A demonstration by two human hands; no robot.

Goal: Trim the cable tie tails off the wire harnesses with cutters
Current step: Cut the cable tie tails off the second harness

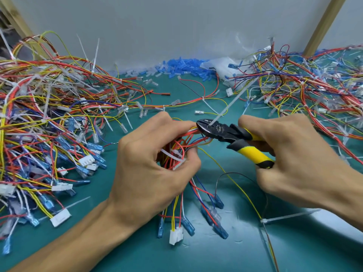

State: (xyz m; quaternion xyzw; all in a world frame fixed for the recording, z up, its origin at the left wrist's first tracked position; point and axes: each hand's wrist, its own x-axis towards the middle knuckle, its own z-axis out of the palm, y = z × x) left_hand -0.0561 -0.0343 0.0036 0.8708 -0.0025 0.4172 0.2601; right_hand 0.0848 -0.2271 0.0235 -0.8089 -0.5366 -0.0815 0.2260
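a big tangled pile of harnesses (39, 118) in red, yellow, blue and white wire, with long uncut tie tails sticking up, fills the left of the teal surface (125, 252). just right of it the left hand (153, 163) is curled round a wire harness (181, 143), gripping the bunched wires while its blue terminals and a white connector (175, 235) hang below onto the surface. above the fingers a cable tie tail (229, 105) slants up to the right, its base sitting in the jaws of the cutters (222, 131), which look nearly closed on it. the right hand (290, 154) grips the yellow and black handles. a second pile (314, 91) lies far right, and loose blue sleeves (182, 65) lie along the back wall.
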